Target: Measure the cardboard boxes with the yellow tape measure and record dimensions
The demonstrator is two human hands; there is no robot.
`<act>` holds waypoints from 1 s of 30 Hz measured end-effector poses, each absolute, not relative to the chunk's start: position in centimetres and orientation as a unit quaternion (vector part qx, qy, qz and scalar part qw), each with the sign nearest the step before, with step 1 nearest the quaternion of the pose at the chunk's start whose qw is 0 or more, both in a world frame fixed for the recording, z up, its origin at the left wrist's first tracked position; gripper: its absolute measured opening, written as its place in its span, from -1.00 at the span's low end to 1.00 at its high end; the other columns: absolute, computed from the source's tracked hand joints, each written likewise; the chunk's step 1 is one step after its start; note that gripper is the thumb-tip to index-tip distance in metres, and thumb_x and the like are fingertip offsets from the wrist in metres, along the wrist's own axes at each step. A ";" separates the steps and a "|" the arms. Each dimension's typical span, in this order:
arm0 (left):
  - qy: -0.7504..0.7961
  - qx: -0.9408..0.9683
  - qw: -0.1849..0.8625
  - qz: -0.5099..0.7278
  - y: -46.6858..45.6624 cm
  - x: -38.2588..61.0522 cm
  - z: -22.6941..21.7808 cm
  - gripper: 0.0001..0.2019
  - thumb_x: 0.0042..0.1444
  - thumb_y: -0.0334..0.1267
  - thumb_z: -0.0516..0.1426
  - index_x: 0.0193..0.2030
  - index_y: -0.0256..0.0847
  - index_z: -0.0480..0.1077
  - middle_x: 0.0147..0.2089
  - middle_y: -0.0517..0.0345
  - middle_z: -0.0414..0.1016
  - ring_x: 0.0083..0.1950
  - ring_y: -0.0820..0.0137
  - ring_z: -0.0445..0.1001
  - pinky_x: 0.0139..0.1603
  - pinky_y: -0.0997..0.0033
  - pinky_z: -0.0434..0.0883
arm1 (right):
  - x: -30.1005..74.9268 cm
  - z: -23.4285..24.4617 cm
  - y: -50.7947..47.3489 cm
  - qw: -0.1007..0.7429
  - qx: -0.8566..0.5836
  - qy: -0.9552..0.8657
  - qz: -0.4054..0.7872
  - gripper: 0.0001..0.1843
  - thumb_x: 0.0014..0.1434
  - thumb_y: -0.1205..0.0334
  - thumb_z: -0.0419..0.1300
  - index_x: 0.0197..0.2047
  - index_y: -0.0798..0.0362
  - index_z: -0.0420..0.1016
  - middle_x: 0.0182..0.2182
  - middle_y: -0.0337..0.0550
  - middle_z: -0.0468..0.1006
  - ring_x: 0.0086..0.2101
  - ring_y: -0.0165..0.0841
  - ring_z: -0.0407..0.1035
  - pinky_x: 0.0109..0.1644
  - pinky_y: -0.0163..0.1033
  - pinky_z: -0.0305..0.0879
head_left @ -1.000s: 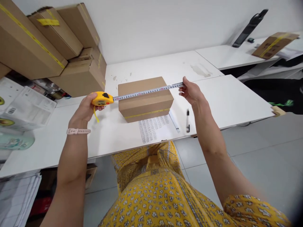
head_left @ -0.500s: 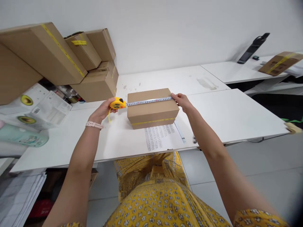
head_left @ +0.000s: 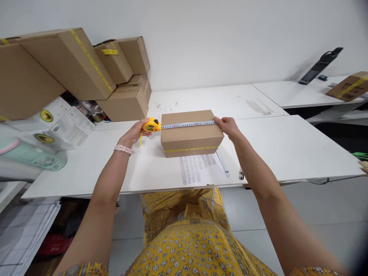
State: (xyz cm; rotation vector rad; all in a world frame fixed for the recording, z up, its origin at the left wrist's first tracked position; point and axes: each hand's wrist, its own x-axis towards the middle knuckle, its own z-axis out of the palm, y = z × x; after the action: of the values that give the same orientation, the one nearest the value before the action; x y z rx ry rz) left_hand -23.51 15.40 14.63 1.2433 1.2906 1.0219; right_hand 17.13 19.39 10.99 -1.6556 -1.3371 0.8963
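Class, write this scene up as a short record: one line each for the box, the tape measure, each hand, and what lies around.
Box: on the white table
Left hand: holds the tape measure
Blade: stretched across the box's top
Right hand: at the blade's end, by the box's right edge
In front: printed sheet
Back left: stacked boxes

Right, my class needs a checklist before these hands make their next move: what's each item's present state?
1. Yellow tape case held by left hand: ok.
2. Tape blade stretched across the top of the box: ok.
3. Blade end flush with the box edge: cannot tell; right hand covers it.
4. Reading at the box's left edge: cannot tell; markings too small.
5. Printed sheet fully visible: not ok; the box hides part.
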 end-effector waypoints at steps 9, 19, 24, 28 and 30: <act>0.461 0.591 0.572 0.333 5.7 -19.1 15.5 -0.36 0.06 -0.06 0.34 0.28 -0.19 0.41 0.04 -0.11 0.61 -0.30 0.34 0.57 -0.41 0.40 0.44 | 17.3 14.4 20.2 0.453 -0.590 -0.604 0.285 -0.61 0.33 -0.03 0.21 -0.44 0.02 0.34 -0.46 -0.20 0.46 -0.43 -0.41 0.26 -0.30 -0.24 0.16; 0.317 0.397 0.737 0.446 1.2 -5.0 11.0 -0.43 0.01 0.12 0.35 0.02 -0.20 0.38 -0.03 -0.05 0.52 -0.30 0.29 0.63 -0.35 0.28 0.56 | 9.8 16.4 23.0 0.347 -0.538 -0.686 0.346 -0.54 0.27 -0.16 0.24 -0.45 -0.04 0.23 -0.52 -0.32 0.27 -0.44 -0.41 0.06 -0.31 -0.20 0.10; 0.339 0.369 0.727 0.469 3.8 -3.1 11.8 -0.38 -0.07 0.16 0.39 -0.04 -0.22 0.35 -0.12 0.00 0.53 -0.35 0.29 0.63 -0.35 0.26 0.56 | 9.4 16.2 23.7 0.330 -0.572 -0.674 0.331 -0.56 0.22 -0.14 0.26 -0.43 -0.07 0.19 -0.48 -0.29 0.28 -0.48 -0.40 0.06 -0.35 -0.17 0.11; 0.344 0.362 0.728 0.470 3.3 -1.7 11.1 -0.35 -0.09 0.18 0.41 -0.05 -0.21 0.32 -0.12 0.02 0.52 -0.34 0.27 0.64 -0.36 0.25 0.56 | 9.2 15.6 24.5 0.319 -0.573 -0.692 0.303 -0.61 0.20 -0.01 0.28 -0.47 -0.07 0.19 -0.49 -0.25 0.29 -0.42 -0.36 0.12 -0.31 -0.18 0.16; 0.348 0.357 0.729 0.470 2.9 -1.3 10.9 -0.34 -0.10 0.19 0.41 -0.05 -0.21 0.32 -0.10 0.01 0.51 -0.33 0.26 0.65 -0.35 0.25 0.57 | 9.5 15.3 24.7 0.336 -0.561 -0.686 0.321 -0.62 0.16 -0.03 0.33 -0.46 -0.08 0.23 -0.49 -0.23 0.30 -0.38 -0.33 0.16 -0.29 -0.18 0.20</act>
State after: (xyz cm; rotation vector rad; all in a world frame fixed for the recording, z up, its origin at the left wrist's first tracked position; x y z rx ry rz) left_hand -1.32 2.85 10.86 0.7871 0.7658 1.0351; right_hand 9.46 24.69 15.27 -1.4620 -1.7884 0.8366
